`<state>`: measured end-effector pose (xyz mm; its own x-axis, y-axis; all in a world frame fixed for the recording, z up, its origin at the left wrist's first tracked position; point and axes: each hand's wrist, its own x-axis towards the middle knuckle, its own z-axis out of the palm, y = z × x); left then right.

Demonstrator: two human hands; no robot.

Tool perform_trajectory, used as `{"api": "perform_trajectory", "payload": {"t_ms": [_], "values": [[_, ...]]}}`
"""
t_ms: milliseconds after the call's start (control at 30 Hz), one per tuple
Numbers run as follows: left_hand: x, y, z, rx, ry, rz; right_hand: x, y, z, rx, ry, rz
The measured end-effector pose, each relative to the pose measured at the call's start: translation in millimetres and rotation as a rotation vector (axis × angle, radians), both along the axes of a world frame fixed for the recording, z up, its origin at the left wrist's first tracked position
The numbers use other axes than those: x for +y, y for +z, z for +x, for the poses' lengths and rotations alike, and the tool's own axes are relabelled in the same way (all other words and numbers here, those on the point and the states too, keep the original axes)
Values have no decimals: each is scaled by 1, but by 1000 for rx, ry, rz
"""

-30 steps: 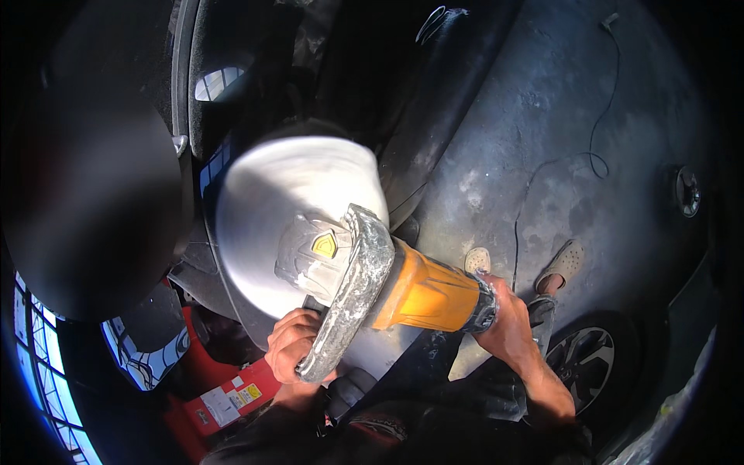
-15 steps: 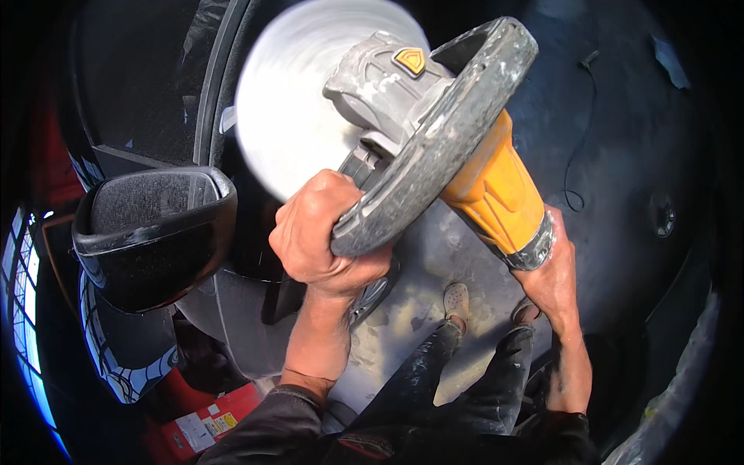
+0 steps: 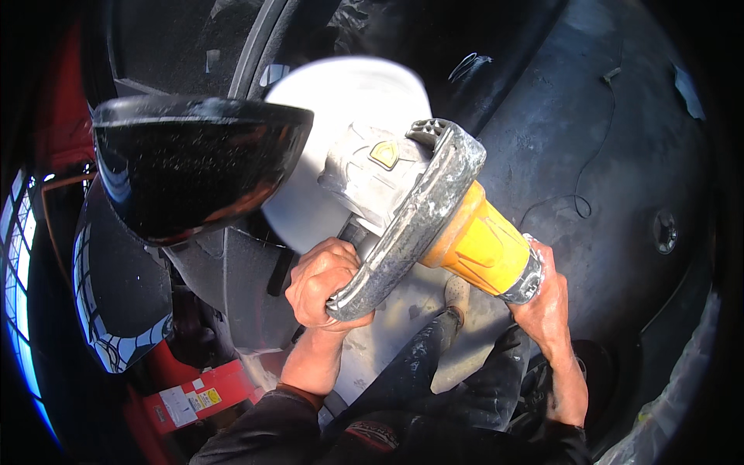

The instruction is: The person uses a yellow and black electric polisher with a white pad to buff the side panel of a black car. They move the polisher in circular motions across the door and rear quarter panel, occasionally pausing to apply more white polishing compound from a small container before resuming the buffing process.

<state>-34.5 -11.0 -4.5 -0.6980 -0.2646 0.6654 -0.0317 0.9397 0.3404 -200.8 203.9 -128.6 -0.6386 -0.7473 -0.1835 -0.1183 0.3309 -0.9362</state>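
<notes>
The left hand (image 3: 329, 283) is clamping its fingers round the scuffed black handle (image 3: 404, 226), the right hand (image 3: 544, 302) round the rear, of a yellow-and-grey polisher (image 3: 477, 240) showing right of a glossy black mirror (image 3: 198, 167).

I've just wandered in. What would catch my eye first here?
Most likely the large white round pad, just above the picture's middle, on a yellow-bodied power tool. The left hand grips the lower end of its dark loop handle, the right hand its rear end. To the left, a glossy black car mirror housing looms large, hiding part of the pad's edge.
</notes>
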Motion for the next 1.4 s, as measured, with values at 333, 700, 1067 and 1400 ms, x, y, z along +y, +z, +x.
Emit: {"api": "perform_trajectory", "payload": {"t_ms": [333, 700, 1067, 1400], "values": [[23, -15, 94, 75, 109, 124, 11, -1, 53, 5, 179, 59], [45, 14, 106, -111, 220, 23, 12, 5, 64, -33, 309, 60], [9, 1, -66, 67, 43, -70, 7, 16, -73, 3, 87, 39], [-15, 27, -234, 210, 206, -139, -9, 54, -196, 22, -17, 13]]}}
